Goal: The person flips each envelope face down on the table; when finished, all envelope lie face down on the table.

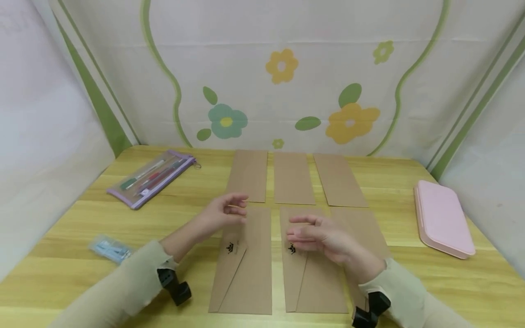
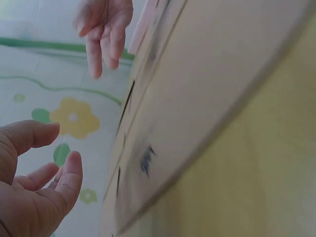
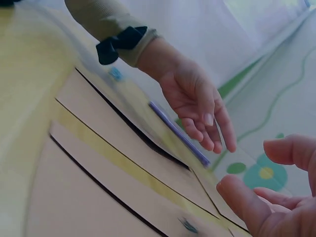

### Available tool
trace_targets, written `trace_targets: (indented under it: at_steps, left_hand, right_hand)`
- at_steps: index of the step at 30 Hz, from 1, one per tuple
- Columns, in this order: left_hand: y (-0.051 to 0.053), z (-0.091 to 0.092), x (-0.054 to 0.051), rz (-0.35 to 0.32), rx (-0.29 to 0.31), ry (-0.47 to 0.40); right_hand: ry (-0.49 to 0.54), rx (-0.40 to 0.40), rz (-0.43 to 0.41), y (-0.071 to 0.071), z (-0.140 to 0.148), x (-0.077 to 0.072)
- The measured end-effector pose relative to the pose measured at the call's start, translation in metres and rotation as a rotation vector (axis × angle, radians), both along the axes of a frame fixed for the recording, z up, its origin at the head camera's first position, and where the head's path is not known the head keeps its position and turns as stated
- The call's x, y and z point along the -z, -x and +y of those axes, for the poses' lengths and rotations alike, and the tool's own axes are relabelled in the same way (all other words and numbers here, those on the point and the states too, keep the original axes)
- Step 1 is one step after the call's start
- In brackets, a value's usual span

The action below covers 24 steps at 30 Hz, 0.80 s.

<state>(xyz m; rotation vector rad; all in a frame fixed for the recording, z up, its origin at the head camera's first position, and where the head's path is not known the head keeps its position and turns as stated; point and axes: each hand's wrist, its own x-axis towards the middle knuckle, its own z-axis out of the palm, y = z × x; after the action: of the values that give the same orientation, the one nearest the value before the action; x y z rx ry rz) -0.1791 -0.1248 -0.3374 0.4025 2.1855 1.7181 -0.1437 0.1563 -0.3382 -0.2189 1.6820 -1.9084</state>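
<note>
Floral cloth [image 1: 254, 27] behind wood table [image 1: 389, 180]. On the latter: six envelopes [image 1: 250, 282], two rows of three. Raised over near row's left and middle envelopes: left hand [image 1: 225, 212] and right hand [image 1: 317, 237], fingers loosely bent, thumbs apart from fingertips. At left: pencil case [image 1: 151, 178], packet [image 1: 110, 249]; at right: pink case [image 1: 445, 218].

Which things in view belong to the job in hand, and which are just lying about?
Likely the job's:
Three front-row envelopes, nearest the empty left hand and right hand
Three back-row envelopes

Apparently just lying about:
Purple-edged pouch holding pens
Small clear packet
Pink case
</note>
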Motion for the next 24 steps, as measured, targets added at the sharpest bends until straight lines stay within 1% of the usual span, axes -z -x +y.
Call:
trace_targets:
  at_steps: [5, 9, 11, 17, 19, 24]
  left_hand:
    - [-0.011, -0.026, 0.008, -0.012, -0.064, 0.065]
    - [-0.018, -0.039, 0.011, -0.032, -0.091, 0.092]
    - [-0.021, -0.041, 0.013, -0.054, -0.097, 0.095]
    - [-0.027, -0.041, 0.016, -0.140, -0.112, 0.053]
    - [-0.029, -0.040, 0.016, -0.152, -0.110, 0.037]
    - [-0.033, -0.038, 0.016, -0.188, -0.133, 0.000]
  right_hand:
    - [-0.013, -0.039, -0.041, -0.010, -0.015, 0.005]
    - [-0.022, -0.057, -0.049, -0.015, -0.022, 0.006]
    - [-0.022, -0.054, -0.054, -0.017, -0.024, 0.007]
    - [-0.033, -0.055, -0.069, -0.020, -0.030, 0.012]
    - [-0.033, -0.056, -0.077, -0.021, -0.032, 0.012]
    - [-0.021, -0.062, -0.084, -0.022, -0.037, 0.009]
